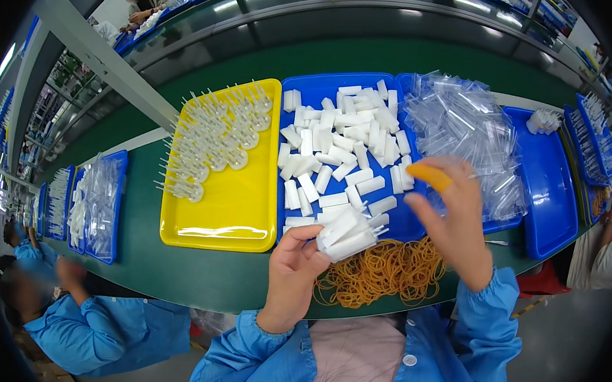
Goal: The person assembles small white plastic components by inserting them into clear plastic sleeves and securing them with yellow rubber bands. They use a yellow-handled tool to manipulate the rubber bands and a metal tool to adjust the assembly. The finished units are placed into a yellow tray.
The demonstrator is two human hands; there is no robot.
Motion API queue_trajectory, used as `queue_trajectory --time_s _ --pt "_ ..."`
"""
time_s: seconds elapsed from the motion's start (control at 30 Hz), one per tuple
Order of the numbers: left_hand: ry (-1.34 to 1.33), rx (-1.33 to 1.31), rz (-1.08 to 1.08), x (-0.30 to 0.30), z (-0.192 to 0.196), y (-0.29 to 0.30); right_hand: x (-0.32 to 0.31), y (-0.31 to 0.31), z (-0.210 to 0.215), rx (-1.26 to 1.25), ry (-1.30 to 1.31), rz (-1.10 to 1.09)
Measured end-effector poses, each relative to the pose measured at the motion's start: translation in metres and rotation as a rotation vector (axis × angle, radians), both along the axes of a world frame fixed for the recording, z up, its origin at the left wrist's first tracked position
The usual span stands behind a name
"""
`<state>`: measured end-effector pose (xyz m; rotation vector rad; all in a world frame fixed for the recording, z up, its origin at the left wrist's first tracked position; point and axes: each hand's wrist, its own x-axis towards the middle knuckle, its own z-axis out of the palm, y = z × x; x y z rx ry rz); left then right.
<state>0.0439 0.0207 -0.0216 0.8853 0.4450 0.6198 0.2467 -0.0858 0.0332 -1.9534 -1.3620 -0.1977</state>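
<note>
My left hand (292, 268) grips a bundle of white plastic pieces (344, 233) just above the table's front edge. My right hand (454, 223) is raised to the right of the bundle, fingers spread, with an orange cot on one fingertip (429, 177); I cannot see anything held in it. Under both hands lies a heap of tan rubber bands (382, 271). Behind the bundle a blue tray (311, 95) holds several loose white pieces (345, 140).
A yellow tray (226, 221) at the left carries several white pronged parts (213, 142). Clear plastic bags (466, 128) fill another blue tray (553, 201) at the right. More blue trays (99, 205) lie far left. A person in a blue coat (91, 318) sits at my left.
</note>
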Motion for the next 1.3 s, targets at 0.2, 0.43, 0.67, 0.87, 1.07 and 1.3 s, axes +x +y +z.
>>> queue_trajectory --time_s 0.2,0.43,0.67,0.87,1.07,1.3 --pt "-0.039 -0.006 -0.001 -0.005 0.0 0.003 0.026 0.013 -0.023 -0.356 -0.522 -0.204" --pt "-0.028 -0.012 0.01 -0.005 -0.001 0.005 0.02 0.005 -0.009 -0.144 -0.241 -0.141" --pt "-0.036 0.024 -0.03 -0.002 0.0 0.001 0.014 -0.017 0.007 0.386 1.047 0.027" --pt "-0.057 0.299 -0.022 0.001 0.005 -0.007 -0.018 -0.016 0.007 0.443 1.177 0.185" --pt "-0.043 0.373 -0.013 0.002 0.006 -0.011 -0.027 -0.016 0.0 0.433 1.192 0.208" --pt "-0.045 0.424 -0.024 0.002 0.007 -0.012 -0.03 -0.017 -0.002 0.471 1.148 0.158"
